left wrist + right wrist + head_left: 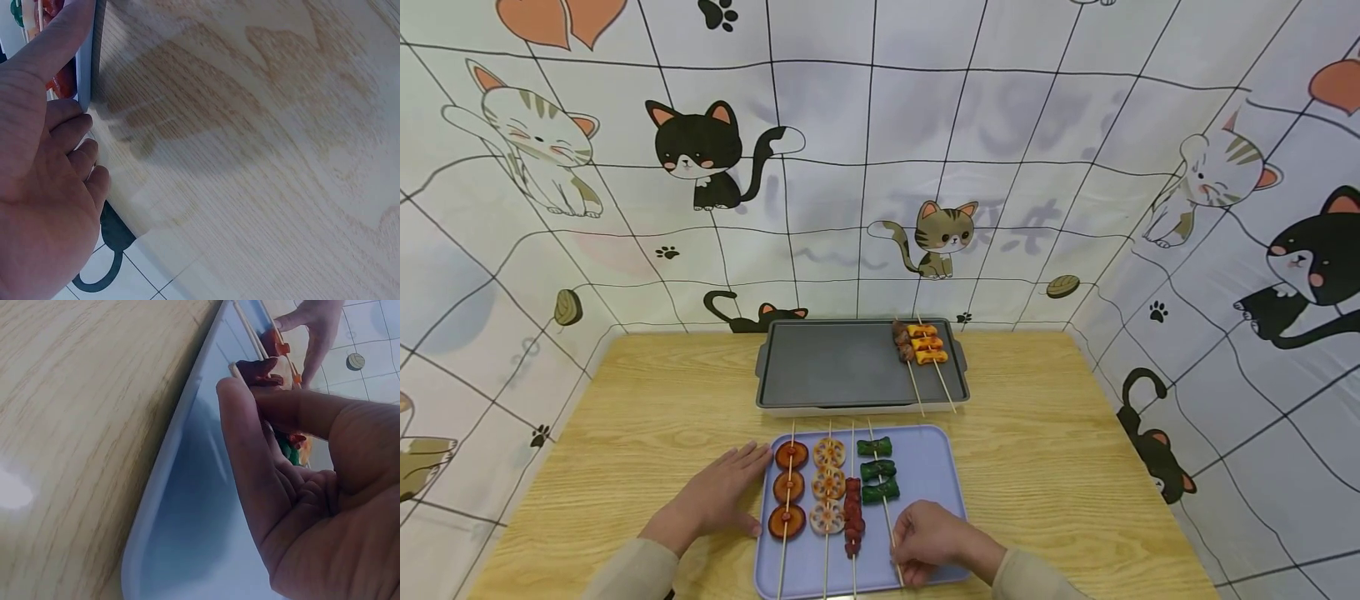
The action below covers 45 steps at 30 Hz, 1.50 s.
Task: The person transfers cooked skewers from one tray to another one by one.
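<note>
My right hand (936,537) pinches the lower stick of a skewer with green pieces (878,469), over the front right of a lavender tray (928,467). In the right wrist view the stick's end (235,370) pokes out between thumb and forefinger. Against the tray's left edge rests my left hand (718,493), its fingers extended; the left wrist view shows it at the tray's wall (84,69). Left of the green skewer lie a dark red meat skewer (853,517), a lotus root skewer (828,483) and a skewer of brown round slices (788,487).
Behind the tray stands a grey rectangular griddle (827,362). On its right side lie a brown meat skewer (903,342) and a yellow-orange skewer (928,343), sticks over the front edge. Cat-patterned cloth (820,192) rises around the wooden table (1037,467).
</note>
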Each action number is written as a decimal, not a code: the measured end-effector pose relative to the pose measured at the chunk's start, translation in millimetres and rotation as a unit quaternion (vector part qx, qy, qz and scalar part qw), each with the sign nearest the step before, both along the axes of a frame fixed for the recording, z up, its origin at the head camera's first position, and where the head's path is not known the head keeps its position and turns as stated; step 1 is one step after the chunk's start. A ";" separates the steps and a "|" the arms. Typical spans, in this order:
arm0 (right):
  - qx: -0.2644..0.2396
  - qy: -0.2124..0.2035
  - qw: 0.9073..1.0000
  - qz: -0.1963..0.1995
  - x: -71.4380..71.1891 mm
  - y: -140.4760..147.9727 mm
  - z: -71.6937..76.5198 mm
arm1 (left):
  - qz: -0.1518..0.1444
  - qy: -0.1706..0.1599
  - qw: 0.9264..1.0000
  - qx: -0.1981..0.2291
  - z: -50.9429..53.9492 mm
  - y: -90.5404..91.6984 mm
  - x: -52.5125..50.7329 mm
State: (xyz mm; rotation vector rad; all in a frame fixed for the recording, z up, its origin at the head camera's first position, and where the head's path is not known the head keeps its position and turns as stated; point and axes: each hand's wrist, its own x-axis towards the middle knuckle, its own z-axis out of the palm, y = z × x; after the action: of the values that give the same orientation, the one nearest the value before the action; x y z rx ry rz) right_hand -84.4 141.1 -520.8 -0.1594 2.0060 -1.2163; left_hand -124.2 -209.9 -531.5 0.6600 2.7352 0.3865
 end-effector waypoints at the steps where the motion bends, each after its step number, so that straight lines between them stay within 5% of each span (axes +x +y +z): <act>1: 0.001 -0.001 1.000 -0.001 -0.1 -0.4 -0.1 | -0.002 0.001 1.000 0.000 0.0 -0.1 -0.1; 35: 0.027 0.032 0.998 0.039 -0.8 -3.4 -7.9 | -0.011 0.012 1.000 -0.003 -1.9 -0.7 -0.9; 45: 0.039 0.055 0.996 0.057 -15.6 9.6 2.5 | -0.006 0.006 1.000 -0.004 0.5 0.7 -0.3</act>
State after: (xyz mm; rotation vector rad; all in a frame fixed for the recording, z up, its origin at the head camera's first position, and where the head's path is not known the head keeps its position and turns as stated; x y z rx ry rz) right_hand -100.0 150.7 -518.3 -0.3033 2.1049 -1.0772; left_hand -124.5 -209.1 -530.9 0.6791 2.7422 0.3695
